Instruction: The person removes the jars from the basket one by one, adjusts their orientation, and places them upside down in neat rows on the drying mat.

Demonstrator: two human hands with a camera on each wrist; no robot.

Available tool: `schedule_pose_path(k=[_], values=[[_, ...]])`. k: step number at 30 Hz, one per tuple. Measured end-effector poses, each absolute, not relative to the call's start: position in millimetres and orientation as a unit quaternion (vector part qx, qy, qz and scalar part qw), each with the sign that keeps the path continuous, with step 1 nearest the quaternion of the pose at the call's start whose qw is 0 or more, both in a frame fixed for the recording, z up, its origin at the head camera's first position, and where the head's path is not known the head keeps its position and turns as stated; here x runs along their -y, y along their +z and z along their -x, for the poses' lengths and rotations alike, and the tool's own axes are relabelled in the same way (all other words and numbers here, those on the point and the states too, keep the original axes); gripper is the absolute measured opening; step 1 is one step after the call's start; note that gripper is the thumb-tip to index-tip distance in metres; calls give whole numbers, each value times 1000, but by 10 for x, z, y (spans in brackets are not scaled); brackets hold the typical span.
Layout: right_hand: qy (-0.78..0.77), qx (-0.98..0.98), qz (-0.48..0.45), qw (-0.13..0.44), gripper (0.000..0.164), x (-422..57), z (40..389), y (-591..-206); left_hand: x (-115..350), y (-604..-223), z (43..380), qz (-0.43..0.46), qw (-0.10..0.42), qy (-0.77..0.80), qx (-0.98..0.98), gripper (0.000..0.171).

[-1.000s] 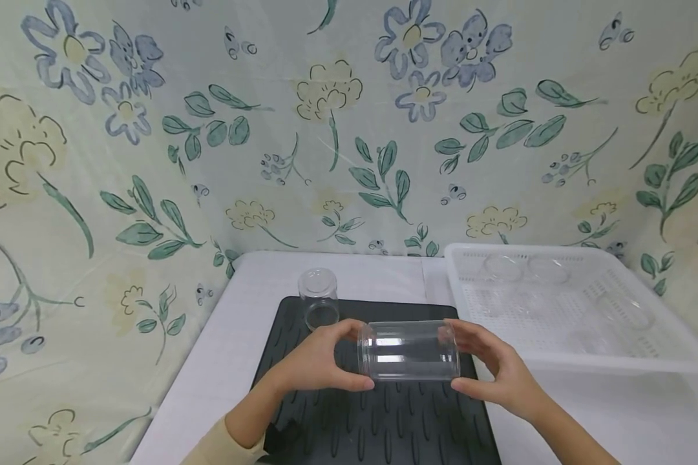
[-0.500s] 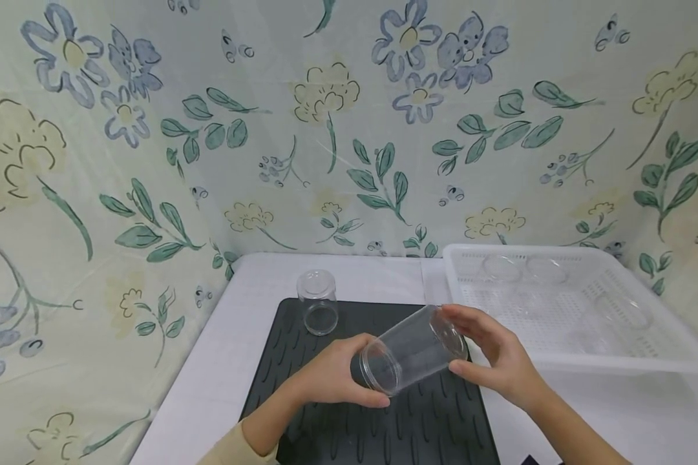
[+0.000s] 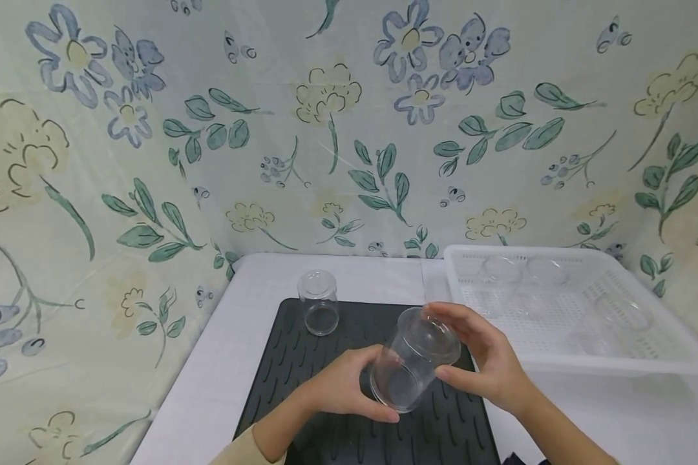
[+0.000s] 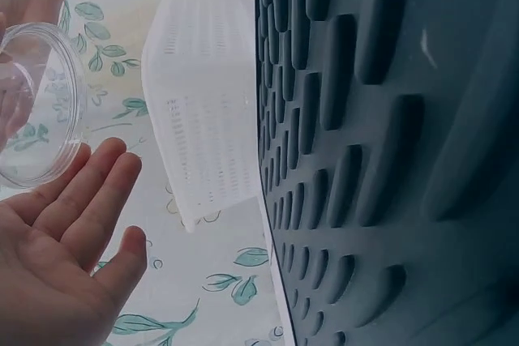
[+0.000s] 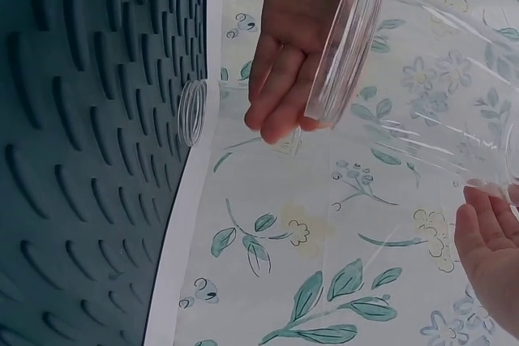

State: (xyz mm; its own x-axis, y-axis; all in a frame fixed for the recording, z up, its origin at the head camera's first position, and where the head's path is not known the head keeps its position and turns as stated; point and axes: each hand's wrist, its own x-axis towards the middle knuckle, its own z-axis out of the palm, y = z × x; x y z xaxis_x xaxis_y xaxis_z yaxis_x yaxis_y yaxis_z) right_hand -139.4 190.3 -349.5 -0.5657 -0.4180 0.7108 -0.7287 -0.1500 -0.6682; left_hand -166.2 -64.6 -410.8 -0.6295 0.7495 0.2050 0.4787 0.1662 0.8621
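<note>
A clear, lidless jar [image 3: 414, 352] is held tilted over the black ridged mat [image 3: 442, 429], its base end raised toward the right and its rim end lower left. My left hand [image 3: 343, 384] grips the rim end between thumb and fingers. At the base end, my right hand [image 3: 488, 365] holds the jar with thumb and fingertips. The ringed rim [image 5: 349, 50] lies against the left hand's fingers in the right wrist view. Another clear jar [image 3: 318, 302] stands upside down at the mat's back left corner.
To the right sits a white perforated plastic basket [image 3: 611, 363] with several clear jars lying inside. A white cloth [image 3: 209, 361] covers the table. Flower-printed fabric [image 3: 326, 194] hangs behind and on the left.
The held jar has turned from level to tilted, its rim end lowering and its base swinging up toward the camera. The left hand moved right and down with it; the right hand shifted slightly left.
</note>
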Motion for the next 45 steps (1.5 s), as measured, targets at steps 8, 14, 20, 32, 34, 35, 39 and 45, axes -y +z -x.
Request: schedule_pose_path(k=[8, 14, 20, 32, 34, 35, 39, 45], values=[[600, 667, -429, 105, 74, -1819, 1383, -3517, 650, -4164, 1692, -419, 137, 505, -742, 71], [595, 678, -420, 97, 73, -1774, 1391, -3562, 662, -4196, 1713, -421, 131, 484, -756, 73], [593, 683, -415, 98, 72, -1730, 1417, -3585, 680, -4211, 1727, -419, 138, 475, -762, 75], [603, 689, -390, 100, 64, -1656, 1604, -3646, 958, -4252, 1669, -299, 120, 411, -853, 79], [605, 683, -394, 109, 63, -1632, 1650, -3664, 1065, -4258, 1646, -275, 119, 396, -868, 80], [606, 682, -394, 114, 63, -1618, 1673, -3672, 1123, -4263, 1634, -263, 122, 389, -874, 81], [604, 685, -384, 135, 63, -1564, 1776, -3716, 1373, -4317, 1567, -233, 137, 353, -896, 87], [605, 713, -331, 123, 62, -1514, 1920, -3795, 1766, -4431, 1364, -198, 145, 318, -916, 106]])
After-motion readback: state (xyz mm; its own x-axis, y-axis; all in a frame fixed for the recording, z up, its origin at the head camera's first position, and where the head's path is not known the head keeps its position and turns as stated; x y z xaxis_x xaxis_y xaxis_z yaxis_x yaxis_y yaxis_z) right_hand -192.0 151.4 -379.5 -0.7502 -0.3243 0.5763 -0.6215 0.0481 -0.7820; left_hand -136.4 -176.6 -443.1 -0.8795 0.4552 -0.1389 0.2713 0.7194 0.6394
